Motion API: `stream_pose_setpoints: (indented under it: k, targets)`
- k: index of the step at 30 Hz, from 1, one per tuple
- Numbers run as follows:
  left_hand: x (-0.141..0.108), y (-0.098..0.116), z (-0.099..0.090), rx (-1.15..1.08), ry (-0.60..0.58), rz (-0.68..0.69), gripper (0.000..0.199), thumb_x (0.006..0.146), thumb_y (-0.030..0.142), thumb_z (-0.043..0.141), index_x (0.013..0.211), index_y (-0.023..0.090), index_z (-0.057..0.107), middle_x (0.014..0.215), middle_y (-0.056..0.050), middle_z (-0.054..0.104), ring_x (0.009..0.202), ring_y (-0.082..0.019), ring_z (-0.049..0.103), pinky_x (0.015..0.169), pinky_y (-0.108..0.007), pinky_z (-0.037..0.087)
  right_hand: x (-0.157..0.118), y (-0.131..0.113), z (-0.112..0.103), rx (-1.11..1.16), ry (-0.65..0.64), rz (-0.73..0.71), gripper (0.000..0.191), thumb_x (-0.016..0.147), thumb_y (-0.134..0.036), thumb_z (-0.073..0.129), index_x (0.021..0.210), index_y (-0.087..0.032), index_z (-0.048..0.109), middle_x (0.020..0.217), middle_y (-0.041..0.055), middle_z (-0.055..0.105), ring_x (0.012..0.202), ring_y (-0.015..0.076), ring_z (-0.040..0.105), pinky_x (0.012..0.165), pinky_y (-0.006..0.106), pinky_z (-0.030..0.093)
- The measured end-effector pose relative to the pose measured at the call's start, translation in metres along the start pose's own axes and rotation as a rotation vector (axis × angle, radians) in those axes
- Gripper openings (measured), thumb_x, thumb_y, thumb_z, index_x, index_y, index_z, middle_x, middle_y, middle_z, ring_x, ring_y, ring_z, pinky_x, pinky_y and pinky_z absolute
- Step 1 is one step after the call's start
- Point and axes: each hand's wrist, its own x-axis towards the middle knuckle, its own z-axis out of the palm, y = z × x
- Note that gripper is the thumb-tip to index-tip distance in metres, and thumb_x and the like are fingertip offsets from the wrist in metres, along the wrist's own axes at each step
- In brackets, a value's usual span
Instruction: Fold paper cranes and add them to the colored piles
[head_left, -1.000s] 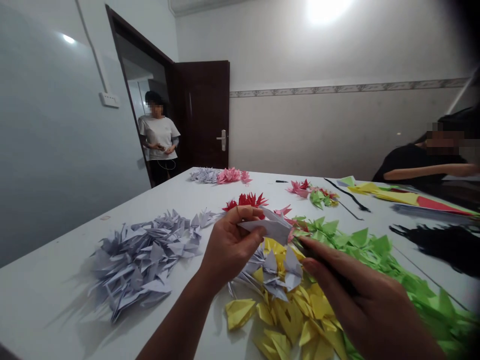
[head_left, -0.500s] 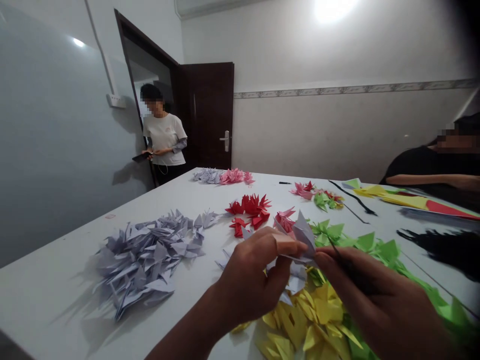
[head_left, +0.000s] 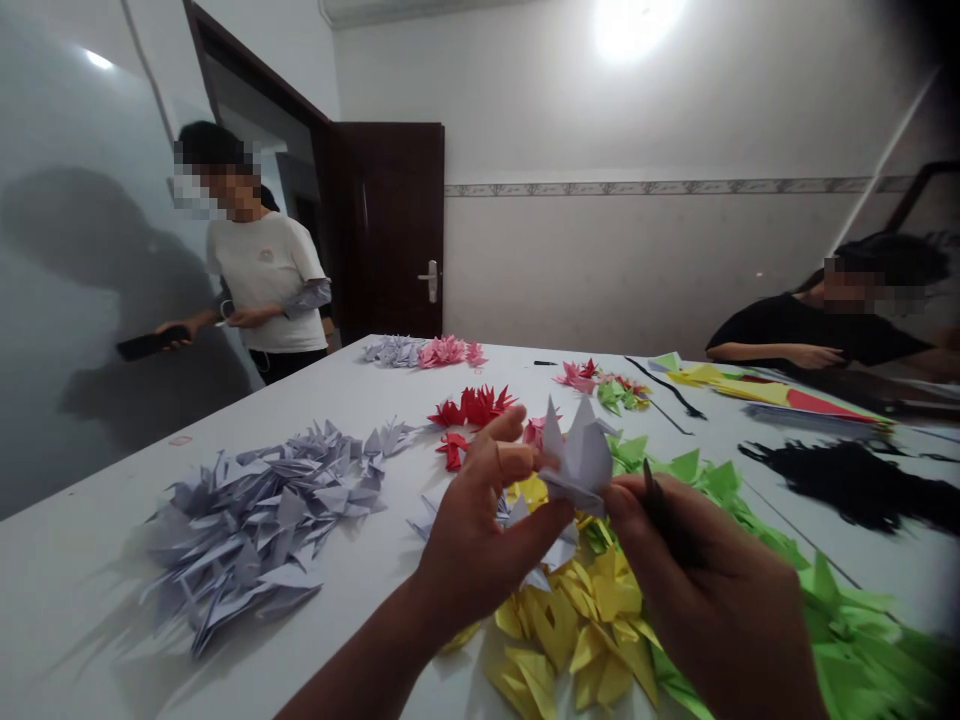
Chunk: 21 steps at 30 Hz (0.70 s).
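A white folded paper crane (head_left: 581,455) is held up between my two hands, its points upward. My left hand (head_left: 487,510) pinches its left side with the thumb below, other fingers raised. My right hand (head_left: 705,580) grips its lower right edge between thumb and finger, and a thin dark pointed tool (head_left: 654,495) also sits in this hand. Below lie yellow paper cranes (head_left: 592,620), and green ones (head_left: 847,630) spread to the right. A large pile of white cranes (head_left: 277,510) rests to the left, with red cranes (head_left: 476,408) beyond my left hand.
The white table (head_left: 82,580) also bears a black stringy heap (head_left: 862,485), coloured paper sheets (head_left: 795,398), a black cord (head_left: 667,385) and pink cranes (head_left: 446,351). One person (head_left: 266,260) stands by the doorway at left; another (head_left: 817,325) leans at the table's right.
The crane has turned and shows its points more openly; my left fingers have lifted and spread. The standing person has come nearer. The view has shifted slightly right.
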Motion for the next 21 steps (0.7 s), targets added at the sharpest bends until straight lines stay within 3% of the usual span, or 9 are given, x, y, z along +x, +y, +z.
stream_pose_setpoints:
  k: [2, 4, 8, 14, 21]
  targets:
    - [-0.001, 0.001, 0.002, -0.139, -0.068, -0.093, 0.012, 0.073, 0.014, 0.069, 0.081, 0.018, 0.060, 0.092, -0.005, 0.066, 0.084, -0.014, 0.065, 0.071, -0.027, 0.057, -0.001, -0.002, 0.001, 0.005, -0.004, -0.040, 0.010, 0.086, -0.025, 0.058, 0.080, -0.021, 0.064, 0.067, -0.0025, 0.065, 0.054, 0.0085, 0.057, 0.052, 0.016, 0.047]
    - [-0.004, 0.002, 0.002, -0.153, -0.070, -0.082, 0.009, 0.073, 0.011, 0.067, 0.076, 0.017, 0.061, 0.084, -0.003, 0.065, 0.074, -0.011, 0.064, 0.063, -0.023, 0.055, -0.002, -0.003, 0.001, -0.004, -0.011, -0.045, 0.009, 0.086, -0.026, 0.058, 0.082, -0.021, 0.064, 0.069, -0.0019, 0.066, 0.057, 0.0090, 0.060, 0.054, 0.017, 0.049]
    - [-0.012, -0.002, -0.002, 0.023, 0.017, 0.024, 0.013, 0.071, 0.005, 0.061, 0.075, 0.017, 0.061, 0.095, -0.005, 0.066, 0.086, -0.014, 0.064, 0.067, -0.023, 0.054, -0.013, -0.008, -0.012, 0.019, -0.008, 0.017, 0.016, 0.085, -0.032, 0.059, 0.096, -0.021, 0.063, 0.079, 0.0007, 0.070, 0.063, 0.0114, 0.065, 0.057, 0.019, 0.053]
    - [-0.033, -0.005, -0.005, 0.217, 0.071, 0.048, 0.025, 0.070, 0.003, 0.054, 0.089, 0.019, 0.055, 0.086, -0.002, 0.066, 0.075, -0.010, 0.064, 0.068, -0.021, 0.054, -0.037, -0.021, -0.034, 0.033, -0.229, 0.039, 0.018, 0.087, -0.034, 0.055, 0.098, -0.023, 0.064, 0.085, 0.0018, 0.073, 0.070, 0.0133, 0.069, 0.056, 0.018, 0.054]
    - [-0.056, 0.008, -0.009, 0.520, 0.027, 0.406, 0.032, 0.078, 0.005, 0.053, 0.105, 0.021, 0.049, 0.094, -0.005, 0.068, 0.094, -0.016, 0.067, 0.079, -0.027, 0.056, -0.052, -0.028, -0.037, -0.018, -0.352, 0.090, 0.027, 0.091, -0.039, 0.048, 0.092, -0.020, 0.067, 0.083, 0.0050, 0.072, 0.071, 0.0159, 0.068, 0.061, 0.024, 0.055]
